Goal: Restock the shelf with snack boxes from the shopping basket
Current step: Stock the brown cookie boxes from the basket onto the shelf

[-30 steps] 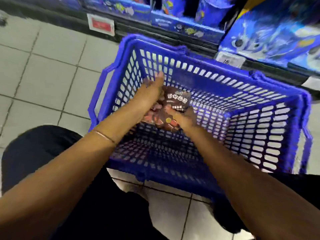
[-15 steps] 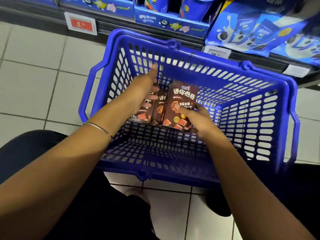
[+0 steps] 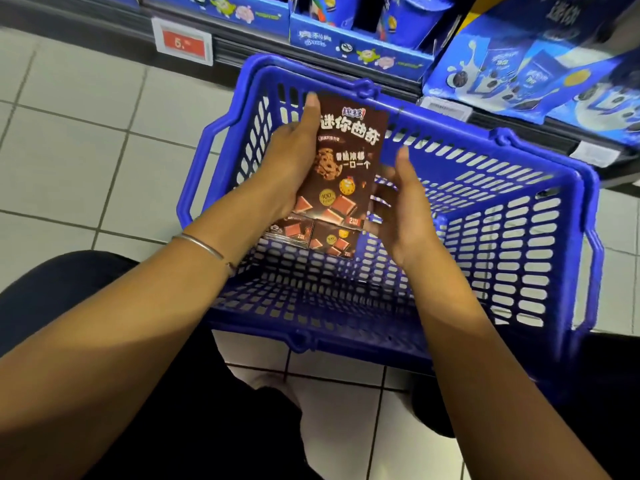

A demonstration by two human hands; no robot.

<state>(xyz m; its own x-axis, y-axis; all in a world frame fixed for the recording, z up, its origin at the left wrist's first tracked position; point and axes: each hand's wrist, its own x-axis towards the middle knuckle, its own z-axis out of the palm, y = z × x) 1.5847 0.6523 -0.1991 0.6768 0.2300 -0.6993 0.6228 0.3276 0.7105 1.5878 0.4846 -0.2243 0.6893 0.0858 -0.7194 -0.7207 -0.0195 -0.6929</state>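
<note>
A blue plastic shopping basket (image 3: 512, 216) stands on the tiled floor in front of a low shelf. Above its inside I hold a stack of brown snack boxes (image 3: 349, 161) with cookie and chocolate pictures; two more box ends (image 3: 311, 235) show under the top one. My left hand (image 3: 291, 164) grips the stack's left edge, fingers reaching over the top. My right hand (image 3: 398, 209) presses against the stack's right side, its fingers partly behind the boxes. The basket bottom under the boxes looks bare.
The low shelf (image 3: 214, 50) runs along the top, holding blue cookie cartons (image 3: 360, 46) and larger blue packs (image 3: 540, 74) at right. A red price tag (image 3: 183, 43) hangs on its edge. My dark-clothed knees flank the basket's near side.
Both hands have lifted the brown boxes from deep in the basket up above its rim level, gathered into one stack. The view has tilted up toward the shelf.
</note>
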